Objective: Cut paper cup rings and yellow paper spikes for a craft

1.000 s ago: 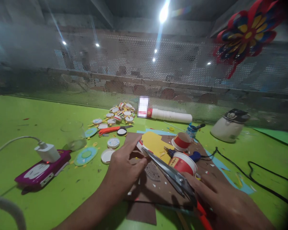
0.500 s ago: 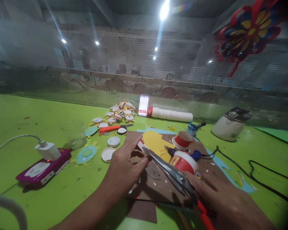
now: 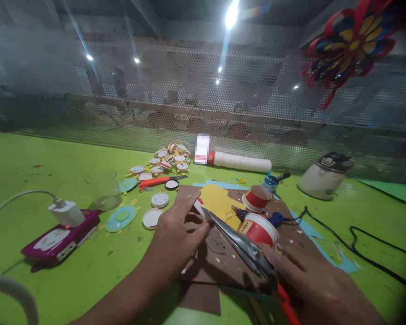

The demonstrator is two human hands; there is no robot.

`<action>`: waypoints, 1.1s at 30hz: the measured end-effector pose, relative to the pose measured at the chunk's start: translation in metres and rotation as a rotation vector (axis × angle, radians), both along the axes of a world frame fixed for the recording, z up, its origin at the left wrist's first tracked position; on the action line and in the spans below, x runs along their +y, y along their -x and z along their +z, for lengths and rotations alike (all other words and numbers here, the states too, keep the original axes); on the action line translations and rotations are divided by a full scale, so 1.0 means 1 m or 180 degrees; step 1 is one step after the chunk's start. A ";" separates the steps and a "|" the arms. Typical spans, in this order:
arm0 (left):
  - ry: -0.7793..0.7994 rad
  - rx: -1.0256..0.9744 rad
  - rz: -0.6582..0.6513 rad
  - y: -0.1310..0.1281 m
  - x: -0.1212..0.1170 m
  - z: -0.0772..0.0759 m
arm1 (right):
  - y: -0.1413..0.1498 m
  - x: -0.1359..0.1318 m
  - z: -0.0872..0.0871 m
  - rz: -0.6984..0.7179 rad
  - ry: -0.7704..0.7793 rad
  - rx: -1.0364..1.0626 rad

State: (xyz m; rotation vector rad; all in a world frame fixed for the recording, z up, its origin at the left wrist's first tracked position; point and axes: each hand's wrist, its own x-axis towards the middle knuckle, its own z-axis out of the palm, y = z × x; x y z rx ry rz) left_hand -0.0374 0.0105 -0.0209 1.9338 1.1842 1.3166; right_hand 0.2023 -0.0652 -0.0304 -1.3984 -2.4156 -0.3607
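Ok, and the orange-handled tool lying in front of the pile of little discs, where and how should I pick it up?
I'd take it by its orange handle, coming from above and from the left. It lies on the table with that handle to the left and the narrow dark blade pointing right; a small black-rimmed disc sits close in front.

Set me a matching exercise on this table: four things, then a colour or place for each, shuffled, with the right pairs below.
Things
1. scissors
2. power strip
3. white piece
4. yellow paper

Colour or place
A. purple
B. lying on the brown board
C. in the right hand
D. in the left hand's fingers

Pairs: 1-C, 2-A, 3-D, 4-B
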 end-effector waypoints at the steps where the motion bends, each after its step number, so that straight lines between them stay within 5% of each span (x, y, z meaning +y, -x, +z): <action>1: 0.0006 -0.0001 -0.0007 0.000 0.000 0.000 | 0.000 0.000 0.000 -0.0002 -0.0015 0.0012; 15: -0.0090 0.0151 0.0029 0.000 0.000 -0.003 | 0.001 -0.003 0.009 -0.0058 0.0056 0.0170; 33: -0.0185 0.0086 0.0074 -0.001 0.000 -0.001 | 0.001 0.000 -0.003 0.0175 0.0350 0.0363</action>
